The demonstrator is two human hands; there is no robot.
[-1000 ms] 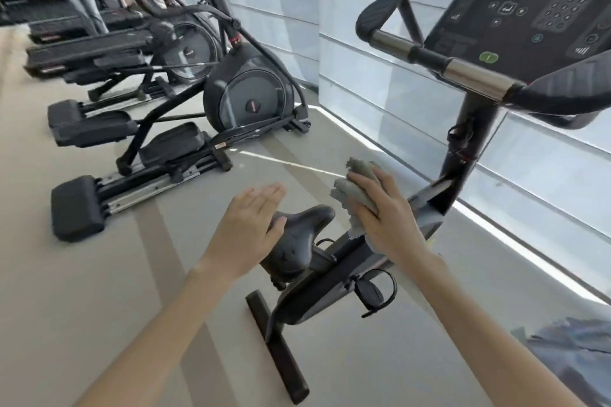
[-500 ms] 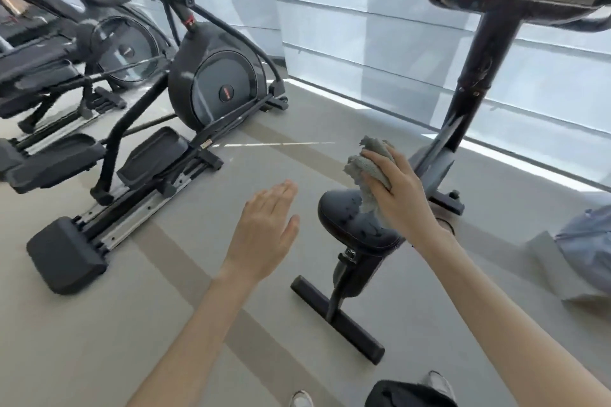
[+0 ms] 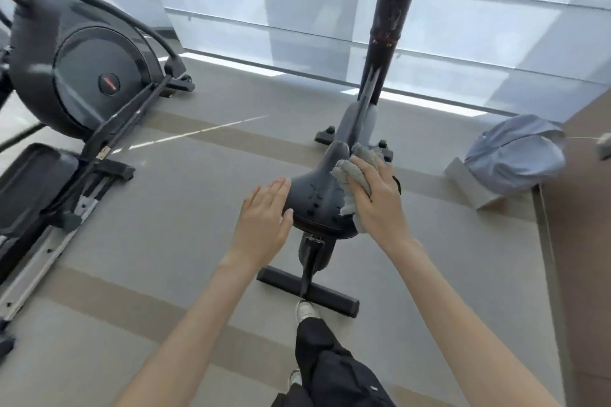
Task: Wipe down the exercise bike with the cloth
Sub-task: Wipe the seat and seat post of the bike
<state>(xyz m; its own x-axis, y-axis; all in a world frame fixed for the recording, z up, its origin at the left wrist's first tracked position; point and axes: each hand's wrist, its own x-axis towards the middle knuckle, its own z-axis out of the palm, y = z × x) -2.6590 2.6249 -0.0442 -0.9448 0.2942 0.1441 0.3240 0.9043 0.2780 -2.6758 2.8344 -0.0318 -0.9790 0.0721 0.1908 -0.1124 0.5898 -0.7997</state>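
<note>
Grey cloth (image 3: 355, 172) on black saddle (image 3: 317, 201); beige floor (image 3: 185, 208) with darker tan stripes; pale blue bundle (image 3: 515, 155).

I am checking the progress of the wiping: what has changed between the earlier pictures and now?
The right hand has carried the cloth from the frame onto the right side of the saddle. The left hand, open before beside the saddle, now lies against its left edge. The view has tilted down. The cloth stays in the right hand.

Elliptical trainer (image 3: 82, 82) left; blue bundle (image 3: 515, 155) right.
</note>
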